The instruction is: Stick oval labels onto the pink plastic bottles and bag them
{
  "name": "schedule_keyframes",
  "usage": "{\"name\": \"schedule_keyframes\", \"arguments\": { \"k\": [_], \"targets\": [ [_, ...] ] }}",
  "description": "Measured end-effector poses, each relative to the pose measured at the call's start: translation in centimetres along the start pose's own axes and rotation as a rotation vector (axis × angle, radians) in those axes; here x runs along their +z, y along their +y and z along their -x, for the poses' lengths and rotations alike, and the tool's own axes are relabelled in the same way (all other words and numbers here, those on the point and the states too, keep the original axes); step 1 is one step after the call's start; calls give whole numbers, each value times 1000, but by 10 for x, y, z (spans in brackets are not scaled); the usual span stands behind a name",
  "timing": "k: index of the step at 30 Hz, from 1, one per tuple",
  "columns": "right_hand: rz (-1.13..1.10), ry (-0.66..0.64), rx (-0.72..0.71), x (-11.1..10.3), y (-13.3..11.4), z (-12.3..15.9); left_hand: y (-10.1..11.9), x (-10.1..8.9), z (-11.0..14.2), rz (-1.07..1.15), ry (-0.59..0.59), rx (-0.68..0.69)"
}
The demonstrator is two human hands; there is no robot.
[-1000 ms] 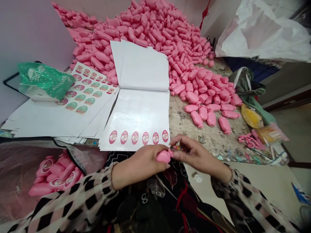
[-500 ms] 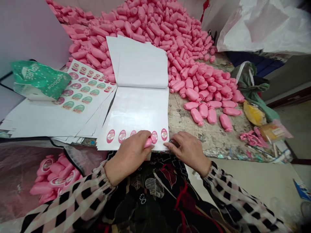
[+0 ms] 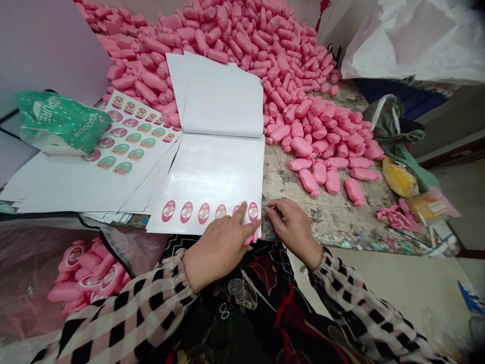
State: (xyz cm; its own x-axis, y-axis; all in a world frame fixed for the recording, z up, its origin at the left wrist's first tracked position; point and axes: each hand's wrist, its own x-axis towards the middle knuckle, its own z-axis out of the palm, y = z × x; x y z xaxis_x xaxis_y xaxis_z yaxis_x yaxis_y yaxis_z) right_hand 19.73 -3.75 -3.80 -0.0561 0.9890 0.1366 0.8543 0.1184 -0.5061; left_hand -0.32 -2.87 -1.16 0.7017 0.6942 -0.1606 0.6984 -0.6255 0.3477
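My left hand (image 3: 225, 240) lies at the front edge of a white sticker sheet (image 3: 212, 172), its index finger stretched over the oval pink labels near the right corner. Under the fingers, a small pink bottle (image 3: 250, 238) pokes out, mostly hidden by the hand. A row of oval labels (image 3: 203, 213) runs along the sheet's near edge. Just off the sheet's right edge, my right hand (image 3: 290, 225) has its fingers curled and thumb close to the index fingertip; anything between them is too small to make out.
A large heap of pink bottles (image 3: 242, 38) covers the back of the worktable (image 3: 280, 177), spilling right. Left are more label sheets (image 3: 129, 136) and a green bag (image 3: 62, 124). Labelled bottles (image 3: 89, 273) fill a clear bag below. At right lies a yellow packet (image 3: 399, 177).
My left hand has moved right along the sheet with the pink bottle, and its index finger now stretches forward. My right hand has come off the sheet's corner, with its fingers drawn closer together.
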Motion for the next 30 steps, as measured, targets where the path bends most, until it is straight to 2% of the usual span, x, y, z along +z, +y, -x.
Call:
{"name": "schedule_keyframes", "arguments": {
  "k": [8,14,24,30],
  "targets": [
    [206,-20,-85,1,-6,-9,-2,4,1,-87,-6,18],
    [232,-74,-148,-4,-1,-17,-2,6,1,-122,2,29],
    [-11,-152,-129,-4,7,-18,-3,10,2,-141,32,44],
    [-99,-114,-96,3,5,-7,-3,13,5,-155,29,42]
  ]
}}
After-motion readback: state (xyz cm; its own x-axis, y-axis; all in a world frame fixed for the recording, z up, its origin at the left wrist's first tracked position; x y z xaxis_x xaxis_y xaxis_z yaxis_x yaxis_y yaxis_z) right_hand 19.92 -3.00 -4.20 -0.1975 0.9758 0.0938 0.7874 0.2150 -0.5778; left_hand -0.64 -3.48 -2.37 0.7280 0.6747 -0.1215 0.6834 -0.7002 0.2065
